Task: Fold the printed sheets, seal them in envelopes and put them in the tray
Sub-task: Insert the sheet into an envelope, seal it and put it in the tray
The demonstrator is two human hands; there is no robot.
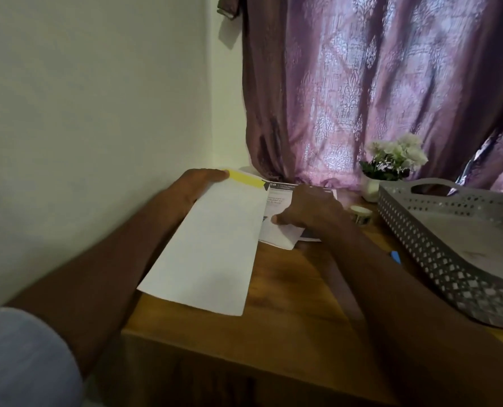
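Left hand (199, 183) fingers pinch the envelope (212, 245) at its far end; right hand (309, 212) apparently grips the folded sheet (276, 230): keep the mouth wide, slide squarely.

White envelope (212, 248), yellow strip (246, 178); grey perforated tray (426, 245); purple patterned curtain (376, 89); brown wooden table (288, 304).

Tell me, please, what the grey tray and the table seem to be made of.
The grey tray looks like moulded plastic with a matt finish: its walls carry a regular pattern of punched holes and a cut-out handle. The table looks like wood or a wood-look laminate, mid-brown with visible grain and a slight sheen; which one, I cannot tell.
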